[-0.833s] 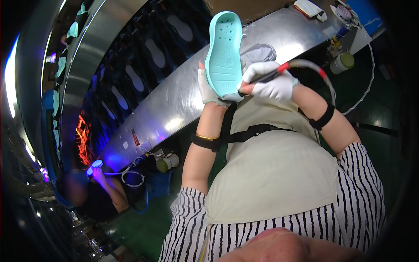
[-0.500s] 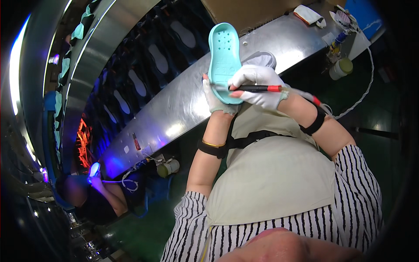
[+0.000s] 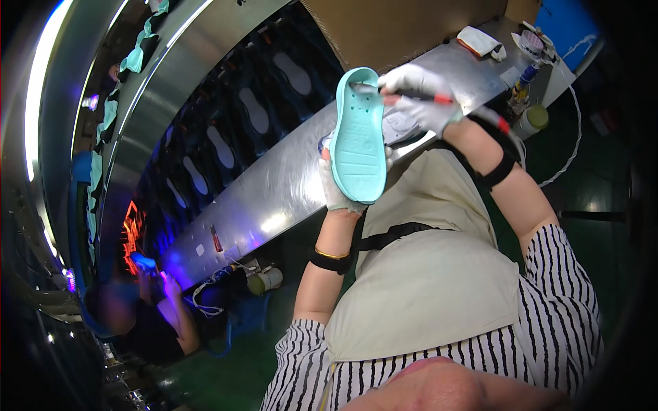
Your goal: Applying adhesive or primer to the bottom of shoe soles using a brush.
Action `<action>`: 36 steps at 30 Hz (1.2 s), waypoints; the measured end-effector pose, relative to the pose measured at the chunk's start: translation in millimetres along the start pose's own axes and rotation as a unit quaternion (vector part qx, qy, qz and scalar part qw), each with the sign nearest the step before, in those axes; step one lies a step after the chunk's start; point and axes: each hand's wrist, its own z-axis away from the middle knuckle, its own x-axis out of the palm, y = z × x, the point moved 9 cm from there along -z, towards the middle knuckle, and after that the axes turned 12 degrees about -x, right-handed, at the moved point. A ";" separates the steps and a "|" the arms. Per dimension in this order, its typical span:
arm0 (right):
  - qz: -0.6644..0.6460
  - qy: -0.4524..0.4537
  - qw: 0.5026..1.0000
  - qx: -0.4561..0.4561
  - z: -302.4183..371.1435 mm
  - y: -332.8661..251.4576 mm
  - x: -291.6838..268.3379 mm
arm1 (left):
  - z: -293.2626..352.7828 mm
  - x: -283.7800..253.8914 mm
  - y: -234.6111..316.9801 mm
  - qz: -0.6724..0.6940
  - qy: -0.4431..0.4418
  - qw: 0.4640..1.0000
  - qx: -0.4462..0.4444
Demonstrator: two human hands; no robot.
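My left hand (image 3: 336, 188), in a white glove with bare fingertips, holds a turquoise clog-type shoe sole (image 3: 360, 147) from below by its heel end. The inner side of the sole faces up, showing small holes near the toe. My right hand (image 3: 419, 92), also gloved, is closed around a brush (image 3: 443, 99) with a black and red handle. Its tip lies against the toe end of the sole, and a pale tube runs back from the handle past my wrist. Brush and right hand are blurred by motion.
A metal worktable (image 3: 288, 178) runs beyond my hands, with a grey item (image 3: 401, 127) partly hidden behind the sole. Beyond is a conveyor carrying grey insole shapes (image 3: 253, 109). White cloth (image 3: 480, 42) and a lidded pot (image 3: 533, 120) are at right. Another person (image 3: 154, 318) works at left.
The brush tip has gone from the heel end of the sole to its toe end. My left hand has lowered the sole toward me, while my right hand has moved up and farther away.
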 end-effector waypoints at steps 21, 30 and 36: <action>0.060 -0.200 0.976 -0.062 15.4 -59.3 42.5 | 9.4 10.2 47.5 -0.169 0.089 0.971 0.145; 0.080 -0.177 0.981 -0.019 10.4 -80.4 2.5 | 3.8 64.4 111.6 -0.243 0.112 0.950 0.159; 0.118 -0.055 0.991 -0.039 3.8 -94.6 -40.3 | -45.5 201.6 212.1 -0.176 -0.197 0.961 0.086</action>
